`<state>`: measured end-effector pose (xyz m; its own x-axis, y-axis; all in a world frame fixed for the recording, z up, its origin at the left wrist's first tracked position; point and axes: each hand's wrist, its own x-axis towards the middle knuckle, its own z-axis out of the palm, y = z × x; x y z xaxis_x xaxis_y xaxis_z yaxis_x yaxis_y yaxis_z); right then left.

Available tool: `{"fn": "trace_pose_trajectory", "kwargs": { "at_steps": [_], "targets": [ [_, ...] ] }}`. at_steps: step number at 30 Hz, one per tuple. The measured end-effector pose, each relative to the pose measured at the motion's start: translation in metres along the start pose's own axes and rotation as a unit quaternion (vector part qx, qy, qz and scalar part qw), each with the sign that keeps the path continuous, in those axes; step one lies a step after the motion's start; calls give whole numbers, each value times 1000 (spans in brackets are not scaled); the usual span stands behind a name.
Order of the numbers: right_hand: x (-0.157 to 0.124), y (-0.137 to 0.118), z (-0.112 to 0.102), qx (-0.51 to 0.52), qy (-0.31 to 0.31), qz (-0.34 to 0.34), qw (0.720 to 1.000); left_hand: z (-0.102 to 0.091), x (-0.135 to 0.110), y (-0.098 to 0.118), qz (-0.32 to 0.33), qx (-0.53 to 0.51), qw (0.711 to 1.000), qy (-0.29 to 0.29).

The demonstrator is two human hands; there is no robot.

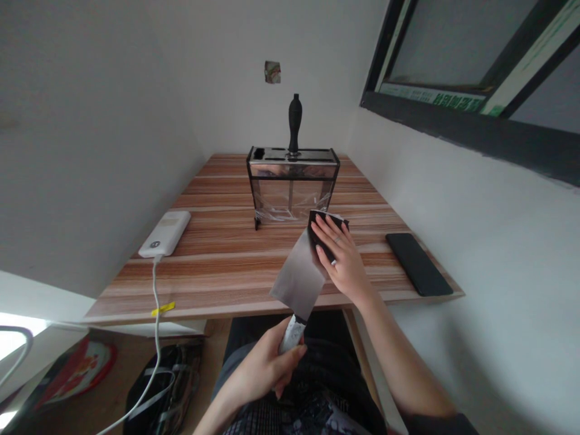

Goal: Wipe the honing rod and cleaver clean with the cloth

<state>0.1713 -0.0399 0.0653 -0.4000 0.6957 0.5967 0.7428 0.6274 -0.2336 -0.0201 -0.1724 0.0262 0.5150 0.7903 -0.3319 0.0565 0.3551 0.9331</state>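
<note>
My left hand is wrapped round the pale speckled handle of a cleaver. Its broad grey blade points up and away from me, over the table's front edge. My right hand presses a black sheet that looks like sandpaper against the far end of the blade, fingers laid across it. The sheet covers the blade's far right corner. Just beyond stands a clear-sided knife block with a metal top, and a black-handled sharpening steel is upright in it.
On the wood-grained table a white power bank lies at left, its white cable running off the front edge past yellow tape. A black phone lies at right. Walls close in both sides; a black bag sits below left.
</note>
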Motion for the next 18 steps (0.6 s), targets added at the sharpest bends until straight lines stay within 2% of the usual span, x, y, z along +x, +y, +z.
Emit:
{"fn": "trace_pose_trajectory", "kwargs": {
  "at_steps": [6,18],
  "targets": [
    [-10,-12,1,-15,-8,-19,1000,1,0,4,-7,-12,1000,2],
    [-40,-60,5,25,-93,-70,993,-2,3,3,-3,-27,999,26]
  ]
}}
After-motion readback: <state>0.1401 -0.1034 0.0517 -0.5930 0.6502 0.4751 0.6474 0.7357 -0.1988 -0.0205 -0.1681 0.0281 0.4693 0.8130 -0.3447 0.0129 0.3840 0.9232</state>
